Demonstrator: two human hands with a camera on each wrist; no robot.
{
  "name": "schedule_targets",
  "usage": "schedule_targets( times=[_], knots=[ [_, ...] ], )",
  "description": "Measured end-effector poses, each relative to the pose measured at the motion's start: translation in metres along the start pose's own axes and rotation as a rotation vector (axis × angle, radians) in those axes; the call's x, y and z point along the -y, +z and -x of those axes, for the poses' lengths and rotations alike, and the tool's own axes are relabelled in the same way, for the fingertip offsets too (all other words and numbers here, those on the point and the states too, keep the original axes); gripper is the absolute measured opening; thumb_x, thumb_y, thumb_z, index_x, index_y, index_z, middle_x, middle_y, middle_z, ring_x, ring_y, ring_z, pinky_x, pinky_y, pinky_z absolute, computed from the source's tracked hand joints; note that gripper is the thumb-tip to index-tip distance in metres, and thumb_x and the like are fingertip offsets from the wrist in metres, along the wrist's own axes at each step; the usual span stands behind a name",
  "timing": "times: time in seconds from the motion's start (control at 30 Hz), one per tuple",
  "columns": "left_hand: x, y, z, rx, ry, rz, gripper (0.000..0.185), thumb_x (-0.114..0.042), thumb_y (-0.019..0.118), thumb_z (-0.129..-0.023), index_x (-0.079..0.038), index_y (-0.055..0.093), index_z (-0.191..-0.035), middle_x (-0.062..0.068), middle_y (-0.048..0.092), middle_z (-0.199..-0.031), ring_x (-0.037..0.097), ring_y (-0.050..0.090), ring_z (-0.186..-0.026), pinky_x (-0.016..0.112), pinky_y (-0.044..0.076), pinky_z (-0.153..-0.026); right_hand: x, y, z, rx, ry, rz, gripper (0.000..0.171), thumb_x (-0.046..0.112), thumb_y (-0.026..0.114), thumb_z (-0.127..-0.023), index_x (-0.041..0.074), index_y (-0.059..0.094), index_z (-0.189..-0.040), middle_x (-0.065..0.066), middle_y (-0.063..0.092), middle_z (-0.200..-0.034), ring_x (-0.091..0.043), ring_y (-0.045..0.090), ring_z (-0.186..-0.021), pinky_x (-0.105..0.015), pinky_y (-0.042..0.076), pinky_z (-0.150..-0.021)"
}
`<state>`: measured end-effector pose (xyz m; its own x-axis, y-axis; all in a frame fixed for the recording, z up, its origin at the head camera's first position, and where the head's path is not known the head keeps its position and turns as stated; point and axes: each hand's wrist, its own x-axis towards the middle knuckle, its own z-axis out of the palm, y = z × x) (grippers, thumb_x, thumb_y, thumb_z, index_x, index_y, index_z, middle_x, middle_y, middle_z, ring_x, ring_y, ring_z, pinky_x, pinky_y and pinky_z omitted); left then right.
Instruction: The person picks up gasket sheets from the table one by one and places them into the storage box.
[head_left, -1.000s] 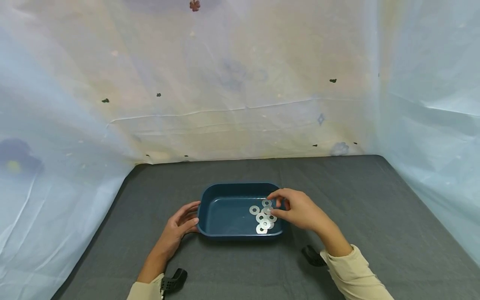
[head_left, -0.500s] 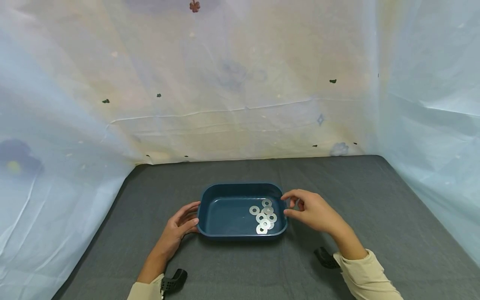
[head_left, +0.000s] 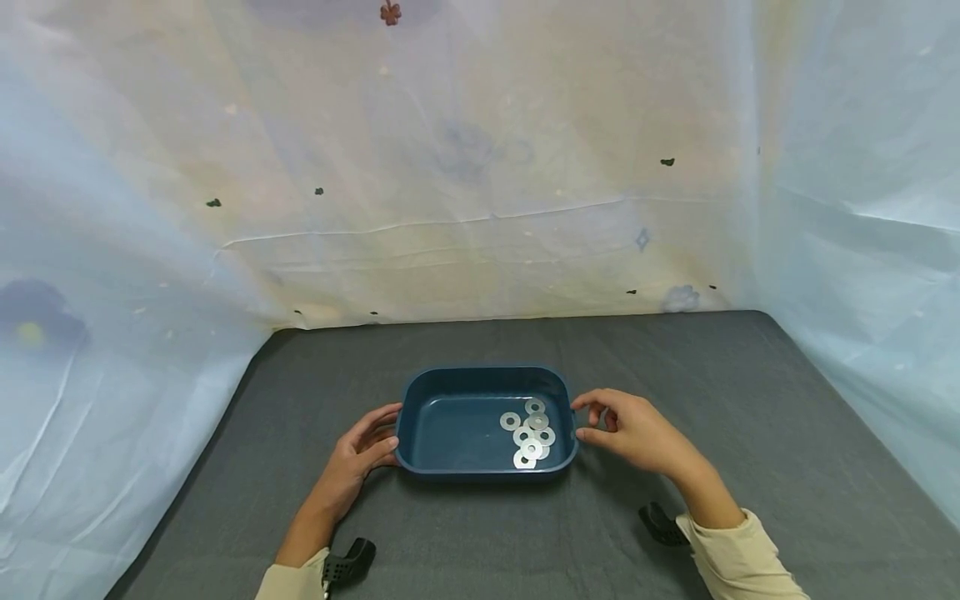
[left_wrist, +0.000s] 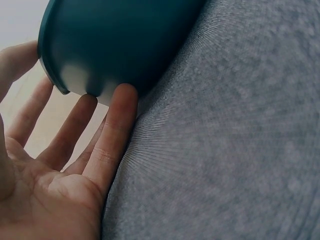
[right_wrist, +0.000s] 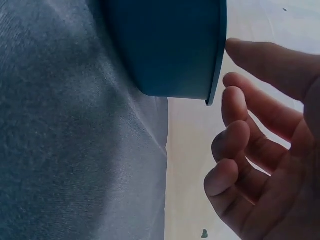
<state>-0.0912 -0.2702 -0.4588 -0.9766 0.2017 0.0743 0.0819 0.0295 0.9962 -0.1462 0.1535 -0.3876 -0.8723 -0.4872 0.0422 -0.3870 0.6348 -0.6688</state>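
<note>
A dark blue plastic tray [head_left: 480,370] stands on the grey cloth, with several flat metal washers [head_left: 530,434] heaped in its right half. My left hand [head_left: 384,435] lies against the tray's left outer wall with straight fingers; in the left wrist view the fingertips [left_wrist: 122,97] touch the tray [left_wrist: 120,40] low on its side. My right hand [head_left: 592,419] is just outside the tray's right end, fingers loosely curled and holding nothing. In the right wrist view its uppermost finger [right_wrist: 260,57] reaches to the rim of the tray [right_wrist: 170,45].
The grey cloth-covered table [head_left: 750,400] runs wide on both sides of the tray. Pale sheets [head_left: 480,167] hang behind and along the left and right edges. Black camera mounts [head_left: 347,560] sit at both wrists near the front edge.
My right hand has drawn back from over the washers inside the tray to a spot just outside its right rim. The left hand and the tray have stayed put.
</note>
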Motion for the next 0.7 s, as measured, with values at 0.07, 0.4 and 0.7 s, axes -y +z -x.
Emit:
schedule_targets(
  times=[0.07, 0.4, 0.7],
  knots=[
    [0.0003, -0.0001, 0.0001, -0.001, 0.001, -0.002, 0.051, -0.008, 0.053, -0.102, -0.002, 0.037, -0.150, 0.008, 0.052, -0.140, 0.009, 0.062, -0.116, 0.032, 0.059, -0.084, -0.0007, 0.0009, 0.0002, 0.003, -0.008, -0.003, 0.032, 0.025, 0.076, -0.089, 0.016, 0.067, -0.118, 0.008, 0.058, -0.088, -0.007, 0.049, -0.066, -0.022, 0.043, -0.058],
    [0.0003, -0.0003, 0.0014, -0.009, -0.015, -0.010, 0.051, -0.009, 0.053, -0.103, -0.004, 0.037, -0.151, 0.009, 0.051, -0.140, 0.008, 0.062, -0.117, 0.032, 0.059, -0.085, -0.0024, 0.0026, 0.0008, 0.008, 0.001, -0.002, 0.031, 0.027, 0.074, -0.090, 0.017, 0.067, -0.119, 0.008, 0.059, -0.088, -0.008, 0.050, -0.067, -0.022, 0.043, -0.057],
    [-0.0008, 0.0007, 0.0006, -0.012, -0.022, -0.016, 0.051, -0.011, 0.054, -0.102, -0.005, 0.038, -0.151, 0.019, 0.047, -0.143, 0.009, 0.062, -0.117, 0.032, 0.059, -0.085, -0.0033, 0.0026, 0.0017, 0.015, 0.010, 0.004, 0.031, 0.027, 0.073, -0.091, 0.017, 0.067, -0.120, 0.008, 0.059, -0.088, -0.009, 0.052, -0.068, -0.023, 0.044, -0.057]
  ],
)
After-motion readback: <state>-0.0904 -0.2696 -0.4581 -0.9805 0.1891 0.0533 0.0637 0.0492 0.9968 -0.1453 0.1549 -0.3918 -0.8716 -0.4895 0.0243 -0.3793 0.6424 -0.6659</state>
